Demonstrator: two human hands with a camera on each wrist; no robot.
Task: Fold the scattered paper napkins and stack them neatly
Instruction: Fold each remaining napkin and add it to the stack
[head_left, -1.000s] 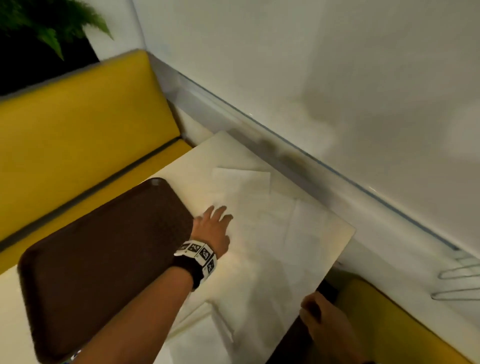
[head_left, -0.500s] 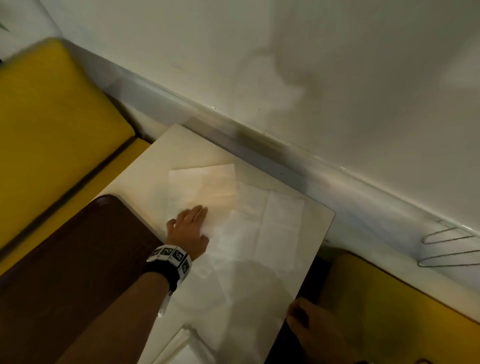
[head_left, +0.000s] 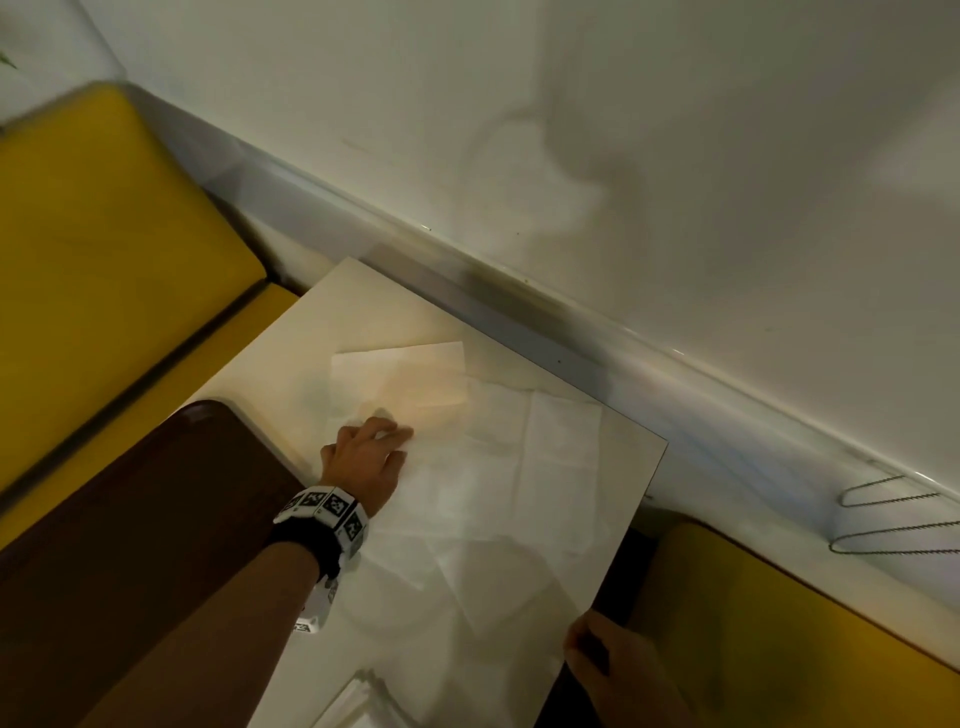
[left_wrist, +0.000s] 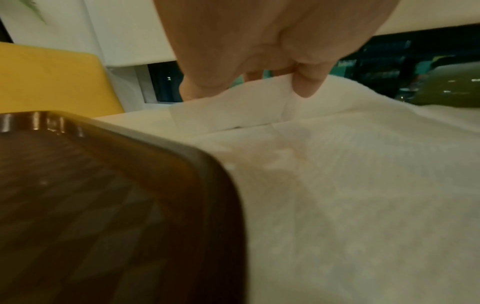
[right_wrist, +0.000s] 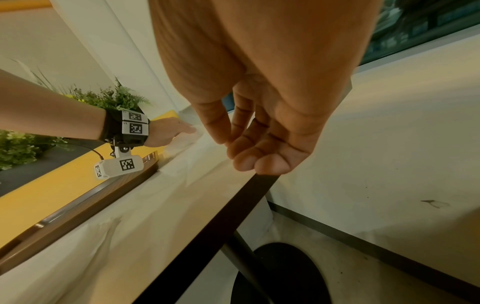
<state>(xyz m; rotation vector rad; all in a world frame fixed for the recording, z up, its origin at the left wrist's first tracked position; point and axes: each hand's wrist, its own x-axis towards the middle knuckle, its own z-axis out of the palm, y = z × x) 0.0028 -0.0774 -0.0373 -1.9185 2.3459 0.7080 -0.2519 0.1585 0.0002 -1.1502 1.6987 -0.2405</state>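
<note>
The left hand reaches across the pale table and pinches the near edge of a small folded napkin that lies toward the table's far corner; in the left wrist view the thumb and the fingers are closed on a raised fold of that napkin, which lifts a little off the paper beneath. More white paper napkins lie unfolded and overlapping over most of the tabletop, creased, and reach to its right edge. At the bottom edge of the head view a corner of stacked napkins shows, too cut off to tell more. A dark brown tray sits on the left part of the table, its rounded corner just beside the left hand and touching the spread paper in the left wrist view. The right hand is at the table's right edge; the right wrist view shows its fingers loosely curled together with the fingertips against the table's dark edge band, holding nothing. Yellow bench cushions stand on both sides of the table, and a white wall rises behind it. A green plant shows past the left wrist band.
</note>
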